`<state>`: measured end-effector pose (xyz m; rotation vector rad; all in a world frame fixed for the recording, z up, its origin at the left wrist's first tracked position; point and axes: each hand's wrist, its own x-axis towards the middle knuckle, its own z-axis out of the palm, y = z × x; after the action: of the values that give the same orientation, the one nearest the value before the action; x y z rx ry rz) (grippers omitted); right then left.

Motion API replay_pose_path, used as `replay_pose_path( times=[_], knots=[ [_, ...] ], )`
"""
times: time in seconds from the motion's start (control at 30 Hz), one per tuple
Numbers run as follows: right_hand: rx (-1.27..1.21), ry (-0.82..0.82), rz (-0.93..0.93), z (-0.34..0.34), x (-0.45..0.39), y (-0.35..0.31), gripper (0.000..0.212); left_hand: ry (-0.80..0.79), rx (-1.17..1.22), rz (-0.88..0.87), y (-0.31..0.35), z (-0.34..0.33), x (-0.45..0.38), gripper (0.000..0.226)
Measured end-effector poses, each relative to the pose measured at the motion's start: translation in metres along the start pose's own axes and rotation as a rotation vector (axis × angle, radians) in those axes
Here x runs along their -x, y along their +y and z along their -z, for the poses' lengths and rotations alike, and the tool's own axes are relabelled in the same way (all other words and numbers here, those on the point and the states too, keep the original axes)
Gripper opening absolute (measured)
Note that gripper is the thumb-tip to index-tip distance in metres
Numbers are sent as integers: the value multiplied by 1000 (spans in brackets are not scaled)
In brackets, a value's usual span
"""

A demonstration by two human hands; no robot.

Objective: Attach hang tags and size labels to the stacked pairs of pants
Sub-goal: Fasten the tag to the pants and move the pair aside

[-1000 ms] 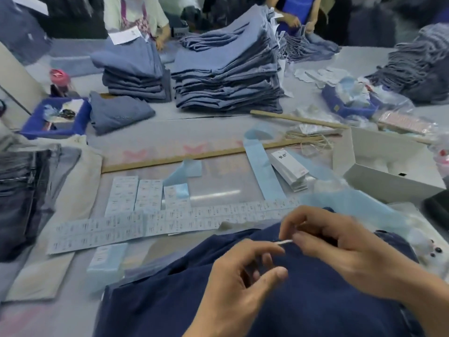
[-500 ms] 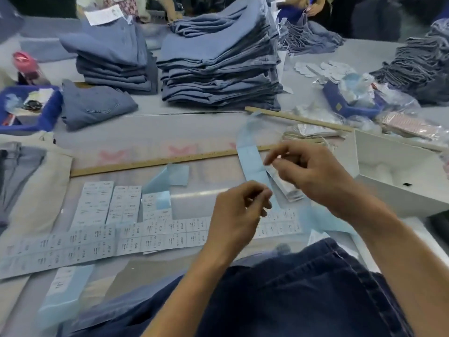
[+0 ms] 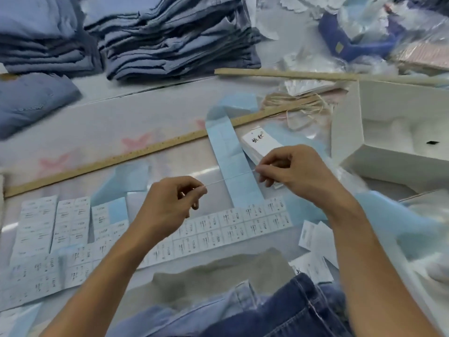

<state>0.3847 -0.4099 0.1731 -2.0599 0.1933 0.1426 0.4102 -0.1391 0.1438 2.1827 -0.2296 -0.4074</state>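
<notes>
Head view: left hand and right hand each pinch one end of a thin white string, taut btwn them, long axis running 8 to 2 o'clock. Hang tags lie just past the right hand at 11 o'clock, so right is nearer. Tags: white stack, black writing on top.

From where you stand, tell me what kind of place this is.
Likely a garment factory's finishing table: folded pants stacks, size label sheets and a hang tag pile cover it, while the left hand and right hand pinch a thin tag string.
</notes>
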Motion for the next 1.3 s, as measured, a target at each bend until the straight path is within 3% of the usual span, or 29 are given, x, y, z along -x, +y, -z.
replay_pose_path(
  times=[0.17, 0.27, 0.4, 0.47, 0.57, 0.63, 0.7, 0.77, 0.87, 1.07, 1.13, 1.2, 1.23, 1.3],
  knots=[
    [-82, 176, 87, 9, -5, 14, 15, -189, -10, -27, -5, -28, 3, 16],
    [-179, 249, 44, 3, -6, 23, 18, -203, 35, -57, -3, -41, 8, 15],
    [-773, 154, -34, -18, -5, 21, 19, -314, 17, -128, -1, -63, 17, 13],
    [-926, 116, -87, -29, -7, 21, 21, -443, -14, -155, -2, -73, 14, 9],
    [-591, 196, -140, -38, -13, 37, 26, -599, -248, -217, -17, -82, -13, 47],
    [-236, 225, -178, -44, -13, 56, 24, -563, -529, -233, -36, -89, -33, 71],
    [-101, 204, -236, -48, -11, 74, 22, -478, -716, -239, -55, -100, -42, 80],
    [-116, 219, -267, -50, -11, 84, 22, -423, -775, -297, -71, -106, -37, 81],
    [-149, 301, -262, -47, -16, 86, 22, -419, -826, -558, -95, -93, -20, 71],
    [-187, 336, -248, -48, -19, 90, 23, -641, -827, -865, -123, -35, 19, 34],
    [-201, 358, -253, -49, -19, 91, 23, -762, -957, -715, -117, -19, 26, 10],
    [-211, 366, -252, -49, -19, 92, 20, -820, -1153, -417, -108, -11, 22, 7],
    [-212, 358, -250, -49, -20, 92, 19, -778, -1185, -286, -105, -11, 17, 9],
    [-201, 332, -253, -52, -19, 95, 17, -593, -1004, -262, -95, -19, 4, 10]
  ],
)
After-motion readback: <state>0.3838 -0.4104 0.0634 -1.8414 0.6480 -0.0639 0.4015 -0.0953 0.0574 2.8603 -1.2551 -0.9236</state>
